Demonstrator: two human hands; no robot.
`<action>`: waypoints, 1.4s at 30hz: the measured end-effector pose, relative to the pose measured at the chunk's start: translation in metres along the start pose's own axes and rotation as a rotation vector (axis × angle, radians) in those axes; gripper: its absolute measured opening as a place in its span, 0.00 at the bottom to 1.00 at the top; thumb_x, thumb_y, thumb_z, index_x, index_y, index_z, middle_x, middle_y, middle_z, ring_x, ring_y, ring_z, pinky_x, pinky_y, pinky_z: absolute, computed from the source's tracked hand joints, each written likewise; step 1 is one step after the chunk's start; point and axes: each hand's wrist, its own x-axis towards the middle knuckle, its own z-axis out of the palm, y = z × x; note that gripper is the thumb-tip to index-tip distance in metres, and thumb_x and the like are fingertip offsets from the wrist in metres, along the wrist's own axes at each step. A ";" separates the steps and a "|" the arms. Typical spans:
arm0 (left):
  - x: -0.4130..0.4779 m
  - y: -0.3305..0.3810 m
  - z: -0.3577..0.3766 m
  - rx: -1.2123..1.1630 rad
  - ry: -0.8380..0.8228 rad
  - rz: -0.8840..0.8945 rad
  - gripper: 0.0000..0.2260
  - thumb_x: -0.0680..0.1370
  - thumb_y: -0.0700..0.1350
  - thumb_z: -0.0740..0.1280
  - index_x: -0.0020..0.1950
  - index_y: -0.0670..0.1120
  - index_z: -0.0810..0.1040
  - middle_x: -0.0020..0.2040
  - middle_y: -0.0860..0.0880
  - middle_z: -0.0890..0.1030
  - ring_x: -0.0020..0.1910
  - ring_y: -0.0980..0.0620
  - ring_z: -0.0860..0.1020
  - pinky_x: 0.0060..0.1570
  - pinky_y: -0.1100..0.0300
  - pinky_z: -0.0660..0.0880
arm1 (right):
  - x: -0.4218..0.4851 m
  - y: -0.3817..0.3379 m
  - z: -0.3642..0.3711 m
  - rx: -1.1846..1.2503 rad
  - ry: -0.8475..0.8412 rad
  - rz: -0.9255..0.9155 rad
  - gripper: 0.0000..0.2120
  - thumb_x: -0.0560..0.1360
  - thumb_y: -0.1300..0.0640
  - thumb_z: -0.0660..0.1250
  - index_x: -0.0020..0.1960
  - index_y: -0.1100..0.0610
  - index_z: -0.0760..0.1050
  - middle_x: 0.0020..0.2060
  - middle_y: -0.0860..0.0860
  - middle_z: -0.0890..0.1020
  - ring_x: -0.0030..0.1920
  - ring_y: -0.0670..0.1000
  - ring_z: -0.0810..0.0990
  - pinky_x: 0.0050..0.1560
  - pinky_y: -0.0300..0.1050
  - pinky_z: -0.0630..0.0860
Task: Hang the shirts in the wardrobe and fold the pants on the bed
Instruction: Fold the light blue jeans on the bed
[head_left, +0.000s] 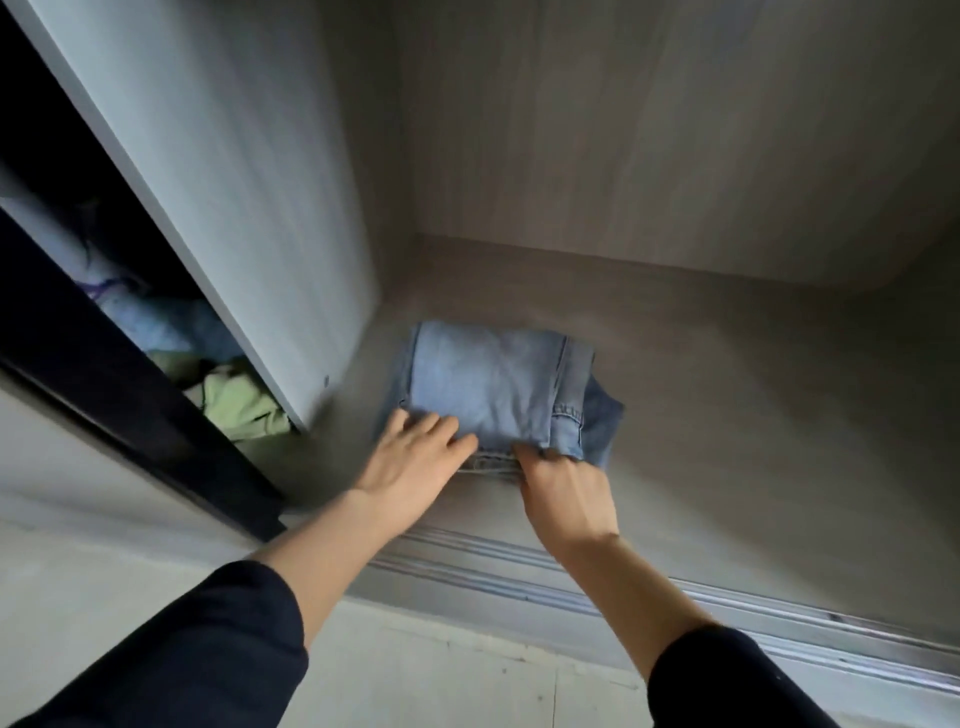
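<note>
Pale-blue denim pants (493, 384), folded into a thick rectangle, lie on the grey wood-grain wardrobe floor (727, 415), towards its left side and near the tall pale partition panel (234, 182). You have both hands on the bundle's near edge. Your left hand (415, 457) is spread palm-down, fingers nearly straight, the fingertips resting on the near-left corner and gripping nothing. Your right hand (563, 488) has its fingers curled over the near-right edge, pinching the layers by the waistband seam; how deep the fingers reach under the fold is hidden.

Judging by this, the folding is done and you are on the stowing step: setting or squaring the folded pair in the wardrobe compartment. A darker flap of denim sticks out at the right side of the bundle, so the stack is not quite even.

The next move seems to call for little force. Let the right fingers loosen without dragging the top layer back towards you, and keep the left palm flat so the fold holds its shape as you let go. If you want it tidier, tuck that loose right flap in first. Mind the metal sliding-door track (571, 577) just below your wrists.

Beyond the partition, a crumpled light-green garment (239, 405) lies among other bunched clothes in the neighbouring compartment.
</note>
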 end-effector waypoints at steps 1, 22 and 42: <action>0.006 -0.004 0.003 -0.019 0.013 -0.018 0.18 0.75 0.41 0.53 0.57 0.49 0.77 0.50 0.48 0.79 0.52 0.46 0.78 0.51 0.55 0.69 | 0.007 0.001 0.000 0.004 0.013 0.002 0.16 0.77 0.61 0.59 0.63 0.53 0.70 0.59 0.56 0.78 0.51 0.59 0.81 0.38 0.48 0.71; 0.142 -0.099 0.079 -0.205 -0.013 -0.355 0.26 0.82 0.47 0.56 0.78 0.46 0.52 0.71 0.42 0.63 0.70 0.43 0.62 0.64 0.51 0.65 | 0.171 0.022 0.025 0.229 -0.087 -0.007 0.36 0.79 0.43 0.56 0.78 0.54 0.41 0.76 0.52 0.51 0.75 0.55 0.49 0.74 0.50 0.57; 0.054 -0.026 -0.021 -0.436 -0.188 -0.279 0.21 0.81 0.50 0.56 0.74 0.46 0.63 0.76 0.45 0.59 0.73 0.45 0.60 0.69 0.53 0.63 | 0.028 0.019 -0.066 0.537 -0.060 0.335 0.36 0.74 0.49 0.69 0.76 0.55 0.57 0.72 0.54 0.65 0.71 0.57 0.62 0.68 0.51 0.65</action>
